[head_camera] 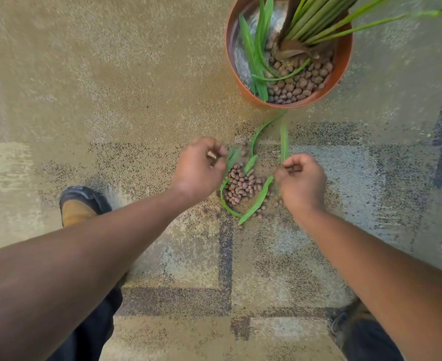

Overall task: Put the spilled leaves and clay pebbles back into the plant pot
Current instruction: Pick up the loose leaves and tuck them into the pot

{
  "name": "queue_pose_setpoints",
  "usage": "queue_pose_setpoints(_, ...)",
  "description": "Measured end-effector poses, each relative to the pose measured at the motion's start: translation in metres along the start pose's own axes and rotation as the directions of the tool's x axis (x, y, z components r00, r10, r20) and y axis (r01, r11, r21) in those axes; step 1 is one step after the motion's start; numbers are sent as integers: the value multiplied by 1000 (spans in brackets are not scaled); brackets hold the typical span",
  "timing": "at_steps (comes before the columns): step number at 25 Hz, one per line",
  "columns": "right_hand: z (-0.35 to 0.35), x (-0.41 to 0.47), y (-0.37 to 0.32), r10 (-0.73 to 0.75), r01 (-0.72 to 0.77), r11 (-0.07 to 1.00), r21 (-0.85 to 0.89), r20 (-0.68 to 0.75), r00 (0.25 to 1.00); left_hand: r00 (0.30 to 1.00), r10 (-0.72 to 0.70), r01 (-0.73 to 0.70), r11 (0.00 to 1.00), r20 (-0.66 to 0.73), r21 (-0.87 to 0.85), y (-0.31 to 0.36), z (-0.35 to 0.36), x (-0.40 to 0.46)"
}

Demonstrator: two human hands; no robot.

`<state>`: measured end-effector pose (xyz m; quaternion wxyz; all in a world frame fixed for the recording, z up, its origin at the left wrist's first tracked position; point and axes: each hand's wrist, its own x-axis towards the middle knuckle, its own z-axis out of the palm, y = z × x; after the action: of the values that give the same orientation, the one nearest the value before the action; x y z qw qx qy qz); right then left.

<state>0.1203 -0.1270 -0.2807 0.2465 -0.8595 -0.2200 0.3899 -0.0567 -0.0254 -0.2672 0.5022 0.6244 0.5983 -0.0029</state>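
Pebbles (pixel 242 186) heap below my plant pot (pixel 345 61) — left hand (pixel 197 169) pinches a leaf (pixel 232 157), right hand (pixel 302 178) grips another leaf (pixel 284 142), clearing greenery first.

A single wide-angle view is taken from head height, aimed forward and steeply down at the carpet (pixel 110 87). Both forearms are seen reaching away from the lens, with the left hand (pixel 199 168) and right hand (pixel 302 178) near the frame's centre. The plant pot (pixel 343 63) is framed beyond the hands, cut off by the top edge. No second view is provided.
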Motion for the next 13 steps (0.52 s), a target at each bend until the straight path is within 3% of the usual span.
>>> queue_pose_setpoints(3, -17, -13, -26, -141, 160, 952, 262, -91, 986, 971, 147, -188, 957, -187, -223, 49, -19, 8)
queue_pose_setpoints(5, -28, -11, -51, -309, 329, 905, 271, -115, 944, 938, 199, -276, 925, -285, -261, 81, -31, 26)
queue_pose_setpoints(9, -38, 30, -96, -538, 534, 843, -67, -65, 841, 905, 306, -311, 950, -296, 32, 120, -37, 70)
queue_pose_setpoints(13, -24, 66, -116, -533, 528, 739, -418, 117, 838, 931, 352, -321, 916, -99, 241, 114, -33, 94)
